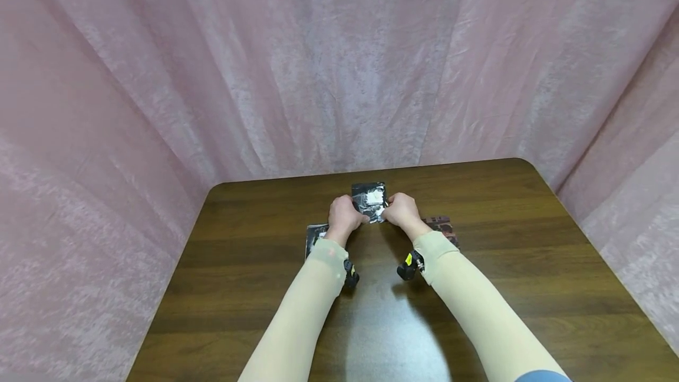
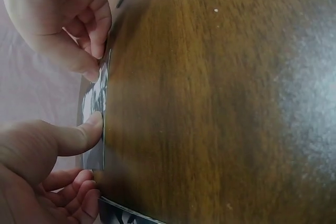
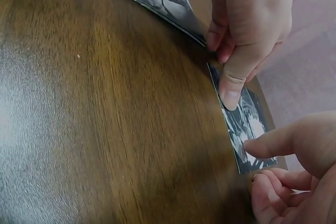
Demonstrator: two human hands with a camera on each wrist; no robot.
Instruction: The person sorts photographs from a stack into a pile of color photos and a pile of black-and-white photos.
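A small glossy black-and-white photo [image 1: 369,200] is held between both hands over the far middle of the table. My left hand [image 1: 361,217] pinches its left edge and my right hand [image 1: 389,208] its right edge. In the left wrist view the photo [image 2: 97,103] shows edge-on, close to the wood. My left hand [image 2: 93,156] has its thumb on top and fingers curled below, and the right hand [image 2: 94,60] grips the far end. The right wrist view shows the photo [image 3: 247,129] with my right hand [image 3: 254,163] on its near end and my left hand [image 3: 223,69] thumb-down on it.
Two more photos lie flat on the dark wooden table [image 1: 530,252]: one [image 1: 315,234] by my left wrist and one [image 1: 444,226] by my right wrist. A pink curtain [image 1: 339,63] closes in the table at the back and on both sides.
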